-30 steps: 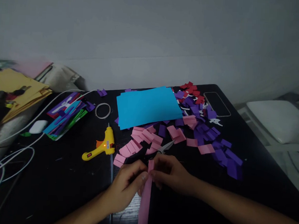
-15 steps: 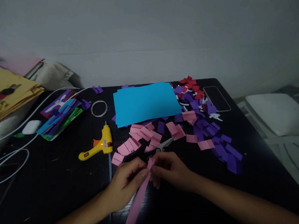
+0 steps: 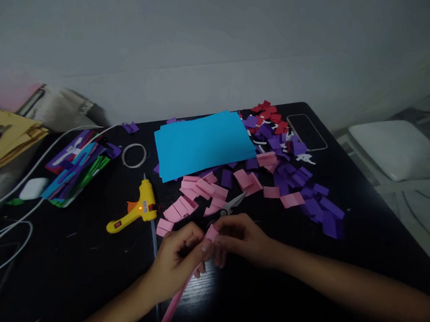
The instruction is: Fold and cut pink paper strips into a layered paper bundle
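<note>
Fingertips of the left hand (image 3: 172,265) and right hand (image 3: 244,238) pinch the top of a pink paper strip (image 3: 212,233), apparently working a fold that next calls for even pressure, just below the scissors (image 3: 236,202) on the black table (image 3: 77,274).

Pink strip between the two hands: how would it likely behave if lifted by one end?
Probably very light, since the pink strip looks like thin paper. It would likely sag or twist rather than stay stiff, being long and narrow beyond the left hand. It may crease easily: similar-looking pink pieces on the table show fold lines.
</note>
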Available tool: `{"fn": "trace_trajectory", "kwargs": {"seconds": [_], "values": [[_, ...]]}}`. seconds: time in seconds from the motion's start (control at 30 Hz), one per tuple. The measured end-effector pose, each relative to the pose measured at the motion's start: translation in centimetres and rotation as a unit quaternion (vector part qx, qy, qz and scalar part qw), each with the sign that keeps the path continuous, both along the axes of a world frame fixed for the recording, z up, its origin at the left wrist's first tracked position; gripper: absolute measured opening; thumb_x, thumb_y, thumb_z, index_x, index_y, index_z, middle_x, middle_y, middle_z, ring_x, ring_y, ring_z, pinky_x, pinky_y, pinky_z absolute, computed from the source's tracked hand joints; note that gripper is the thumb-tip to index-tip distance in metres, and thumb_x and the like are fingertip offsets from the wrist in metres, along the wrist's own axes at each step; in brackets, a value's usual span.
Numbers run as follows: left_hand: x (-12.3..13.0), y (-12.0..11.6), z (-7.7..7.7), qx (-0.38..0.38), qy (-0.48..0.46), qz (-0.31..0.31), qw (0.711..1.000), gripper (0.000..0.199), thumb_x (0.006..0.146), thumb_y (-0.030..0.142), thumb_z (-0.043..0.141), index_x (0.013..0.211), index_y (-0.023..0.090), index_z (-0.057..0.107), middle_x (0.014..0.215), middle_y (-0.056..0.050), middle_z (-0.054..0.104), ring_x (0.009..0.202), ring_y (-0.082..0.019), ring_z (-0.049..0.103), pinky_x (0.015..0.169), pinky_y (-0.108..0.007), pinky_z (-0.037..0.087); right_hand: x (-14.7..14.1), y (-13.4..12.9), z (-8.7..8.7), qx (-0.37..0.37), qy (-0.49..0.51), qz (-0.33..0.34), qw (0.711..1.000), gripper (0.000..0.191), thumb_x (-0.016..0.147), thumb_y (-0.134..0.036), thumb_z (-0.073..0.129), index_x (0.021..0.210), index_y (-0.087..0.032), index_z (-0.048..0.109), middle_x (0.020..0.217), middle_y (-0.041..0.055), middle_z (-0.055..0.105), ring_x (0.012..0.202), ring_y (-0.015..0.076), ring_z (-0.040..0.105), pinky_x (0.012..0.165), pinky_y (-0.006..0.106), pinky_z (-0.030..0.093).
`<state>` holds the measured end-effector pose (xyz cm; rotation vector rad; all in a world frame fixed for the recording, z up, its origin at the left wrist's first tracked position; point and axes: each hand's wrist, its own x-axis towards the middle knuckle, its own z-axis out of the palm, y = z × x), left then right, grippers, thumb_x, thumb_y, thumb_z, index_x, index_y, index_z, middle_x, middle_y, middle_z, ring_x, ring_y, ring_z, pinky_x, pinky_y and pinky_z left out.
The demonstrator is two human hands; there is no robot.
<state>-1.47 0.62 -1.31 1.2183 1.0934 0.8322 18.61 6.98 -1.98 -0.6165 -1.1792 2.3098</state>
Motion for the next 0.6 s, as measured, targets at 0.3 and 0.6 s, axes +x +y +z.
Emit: {"fn": "trace_trajectory", "kwargs": {"seconds": [0.3, 0.6], "values": [[-0.1, -0.1, 0.1, 0.012, 0.025, 0.018, 0.999, 0.030, 0.100, 0.042, 0.061, 0.083, 0.018, 0.055, 0.067, 0.000, 0.065, 0.045, -0.008, 0.058, 0.041, -0.017, 0.044, -0.4, -0.2, 0.5, 0.014, -0.042, -0.017, 0.999, 0.040, 0.093, -0.051, 0.071, 0.086, -0.012, 0.067, 0.071, 0.0034, 0.072, 0.057, 0.0113, 0.068, 0.059, 0.023, 0.057], [0.0, 0.2, 1.2, -0.055, -0.011, 0.000, 0.998, 0.034, 0.100, 0.047, 0.059, 0.092, 0.015, 0.062, 0.074, -0.002, 0.063, 0.053, -0.009, 0.058, 0.047, -0.019, 0.047, -0.4, -0.1, 0.4, 0.041, -0.043, -0.063, 0.996, 0.041, 0.096, -0.051, 0.068, 0.083, -0.013, 0.064, 0.068, 0.0025, 0.069, 0.054, 0.0114, 0.065, 0.055, 0.023, 0.054]]}}
